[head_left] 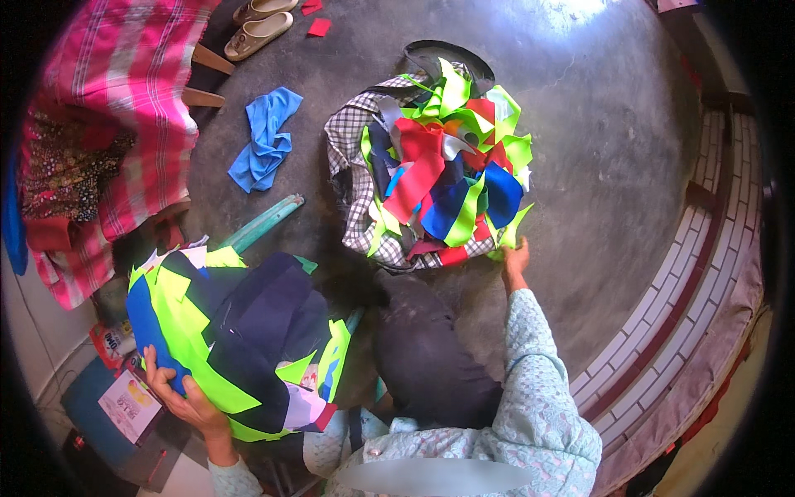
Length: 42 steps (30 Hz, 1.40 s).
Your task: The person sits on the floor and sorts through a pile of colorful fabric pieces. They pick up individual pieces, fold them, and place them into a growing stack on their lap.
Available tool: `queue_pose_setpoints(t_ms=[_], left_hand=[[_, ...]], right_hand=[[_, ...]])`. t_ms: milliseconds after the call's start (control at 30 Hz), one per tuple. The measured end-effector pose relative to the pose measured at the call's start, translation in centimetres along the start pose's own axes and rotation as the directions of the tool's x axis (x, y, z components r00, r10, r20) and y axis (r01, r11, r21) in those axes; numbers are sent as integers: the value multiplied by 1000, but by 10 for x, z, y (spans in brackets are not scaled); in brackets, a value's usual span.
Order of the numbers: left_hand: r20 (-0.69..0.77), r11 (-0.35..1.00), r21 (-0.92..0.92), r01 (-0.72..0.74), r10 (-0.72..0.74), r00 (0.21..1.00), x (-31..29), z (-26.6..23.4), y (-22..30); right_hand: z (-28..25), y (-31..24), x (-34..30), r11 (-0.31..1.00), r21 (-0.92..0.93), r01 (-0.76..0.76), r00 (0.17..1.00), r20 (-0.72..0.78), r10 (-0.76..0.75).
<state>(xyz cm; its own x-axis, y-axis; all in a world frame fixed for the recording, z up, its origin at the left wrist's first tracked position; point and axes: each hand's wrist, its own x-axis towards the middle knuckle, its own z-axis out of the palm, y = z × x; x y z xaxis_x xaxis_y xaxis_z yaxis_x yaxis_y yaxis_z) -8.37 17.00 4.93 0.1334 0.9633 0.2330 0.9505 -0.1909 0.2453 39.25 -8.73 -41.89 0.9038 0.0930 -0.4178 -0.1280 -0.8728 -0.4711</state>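
At the lower left, a heap of fabric scraps [269, 311] in navy, neon green and blue rests over my left forearm and lap area; what supports it underneath is hidden. My left hand [190, 402] is closed around the blue edge of this heap, fingers and thumb against the cloth. In front of me stands a black-and-white checked bag [346, 137] filled with colourful scraps [418, 166], some spilling over its rim. My right hand [515, 261] pinches a neon green scrap [512, 232] at the bag's near right edge.
Blue cloth [267, 137] lies on the grey floor left of the bag, near a green pole [265, 224]. Pink plaid fabric [137, 74] drapes at the far left, with sandals [258, 35] beyond. A white-tiled step [662, 331] runs along the right. A dark box [91, 406] sits lower left.
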Motion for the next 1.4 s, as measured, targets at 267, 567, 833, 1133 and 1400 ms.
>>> queue_pose_setpoints(t_ms=[267, 567, 833, 1133, 1400], left_hand=[[4, 1000, -1, 5, -5, 1000, 2, 2, 4], [30, 1000, -21, 23, -22, 999, -1, -3, 5], [27, 998, -49, -24, 26, 999, 1, 0, 1], [-8, 997, 16, -76, 76, 997, 4, -3, 3], [-69, 994, 29, -108, 110, 992, 2, -5, -1]], right_hand=[[-41, -170, -11, 762, 522, 383, 814, 199, -546], [32, -264, 42, 764, -244, 597, 800, 109, -591], [101, -261, 78, 669, 35, 742, 666, 76, -742], [24, -242, -95, 236, -68, 969, 244, 363, -899], [-39, -254, -93, 607, 361, 707, 629, 70, -774]])
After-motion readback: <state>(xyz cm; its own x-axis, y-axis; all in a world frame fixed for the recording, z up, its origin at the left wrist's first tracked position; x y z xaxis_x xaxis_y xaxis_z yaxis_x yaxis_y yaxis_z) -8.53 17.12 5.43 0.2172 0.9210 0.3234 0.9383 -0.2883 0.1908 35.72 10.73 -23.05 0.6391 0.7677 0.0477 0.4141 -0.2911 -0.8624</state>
